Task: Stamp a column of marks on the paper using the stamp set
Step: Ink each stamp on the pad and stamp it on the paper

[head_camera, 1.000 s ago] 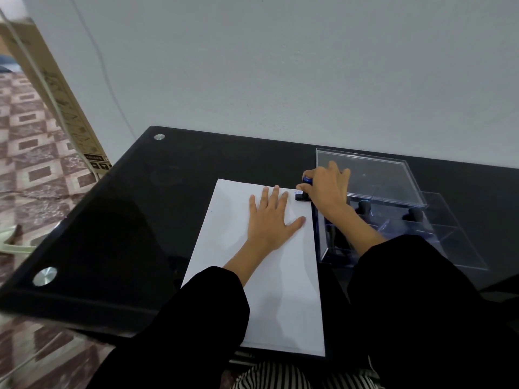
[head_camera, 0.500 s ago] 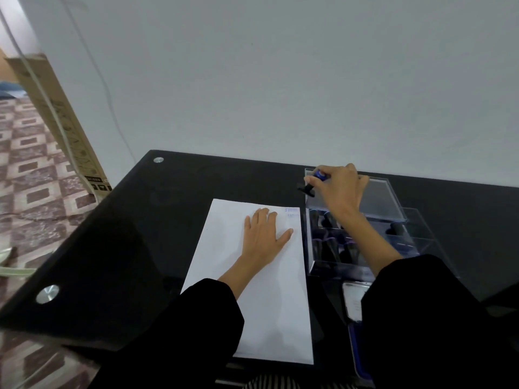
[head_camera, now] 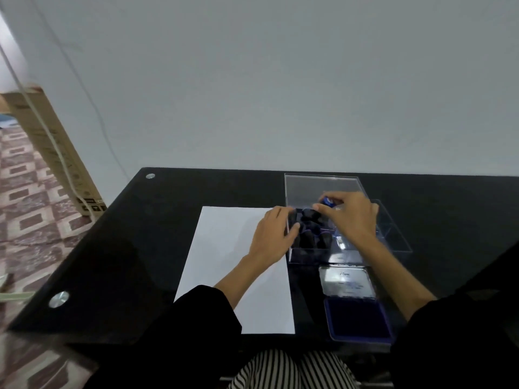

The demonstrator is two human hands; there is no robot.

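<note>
The right hand point(head_camera: 351, 217) pinches a blue stamp point(head_camera: 327, 203) over the clear case point(head_camera: 314, 249) at the table's point(head_camera: 146, 248) far right. The left hand point(head_camera: 273, 234) curls against the case's left wall; whether it grips cannot be told. The paper point(head_camera: 224, 248) lies unheld.

Risk: the freed paper may shift, skewing the column. The inked stamp may smear its neighbours.

Half a second earlier, the left hand pressed the paper, and the stamp hovered above the case's far left corner.
</note>
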